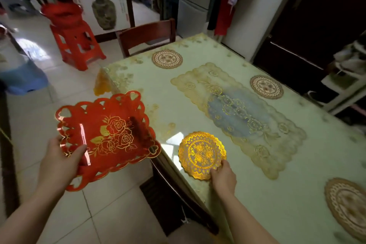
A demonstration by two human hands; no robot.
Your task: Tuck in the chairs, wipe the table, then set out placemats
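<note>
My left hand grips a red tray with gold roses by its near-left rim, held off the table's left side above the floor. My right hand pinches the near edge of a round gold placemat lying on the table near its left edge. Three more round lace placemats lie on the table: one at the far end, one at the right side, one at the near right. A long lace runner lies along the middle. One wooden chair stands tucked at the far end. Another chair sits below the left edge.
A red stool with a red basin on it stands on the tiled floor at the far left. A blue stool is at the left edge. A white shelf and dark door stand right of the table.
</note>
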